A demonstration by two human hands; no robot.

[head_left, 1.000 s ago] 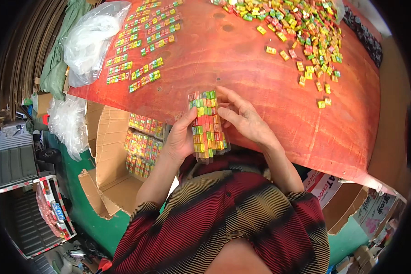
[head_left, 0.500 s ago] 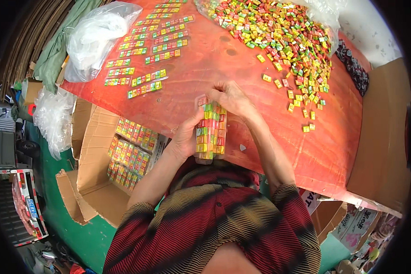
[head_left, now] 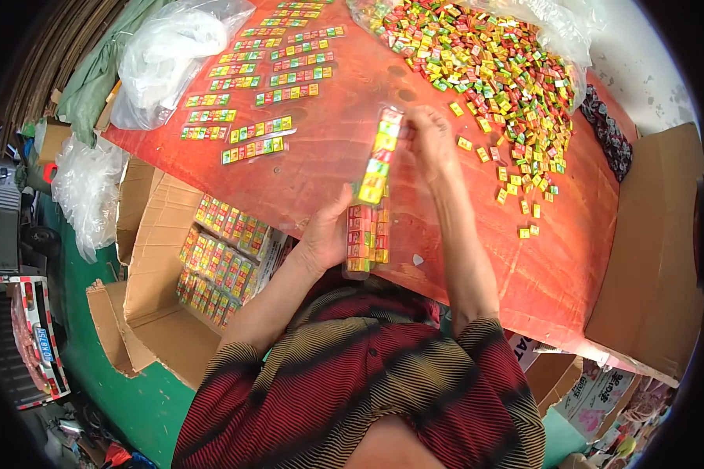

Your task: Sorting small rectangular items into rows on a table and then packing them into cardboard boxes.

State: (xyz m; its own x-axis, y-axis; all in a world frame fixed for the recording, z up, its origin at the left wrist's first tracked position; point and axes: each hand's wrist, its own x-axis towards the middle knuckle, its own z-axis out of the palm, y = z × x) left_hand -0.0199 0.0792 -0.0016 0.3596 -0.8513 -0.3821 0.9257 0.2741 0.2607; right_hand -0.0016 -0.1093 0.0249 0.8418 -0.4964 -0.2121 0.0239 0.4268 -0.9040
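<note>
My left hand [head_left: 326, 236] is closed around a stack of clear plastic strips [head_left: 359, 242], each filled with a row of small red, yellow and green boxes. The stack stands lengthwise before my body at the table's near edge. In my right hand [head_left: 432, 141], thumb and fingers pinch the far end of a single filled strip [head_left: 381, 156]. That strip tilts up away from the stack, its near end still over the stack by my left fingers. More filled strips [head_left: 254, 148] lie in slanted rows on the red table [head_left: 321, 160], left of my hands.
Loose small boxes [head_left: 477, 66] are heaped at the back right, some scattered nearer. A clear plastic bag [head_left: 172, 62] lies at the back left. Below the table's left edge, an open carton [head_left: 158, 234] holds packed strips [head_left: 219, 266]. A cardboard panel [head_left: 649, 250] stands at right.
My right hand has moved right and slightly away from me, lifting one strip off the stack at its far end. My left hand still holds the stack.
</note>
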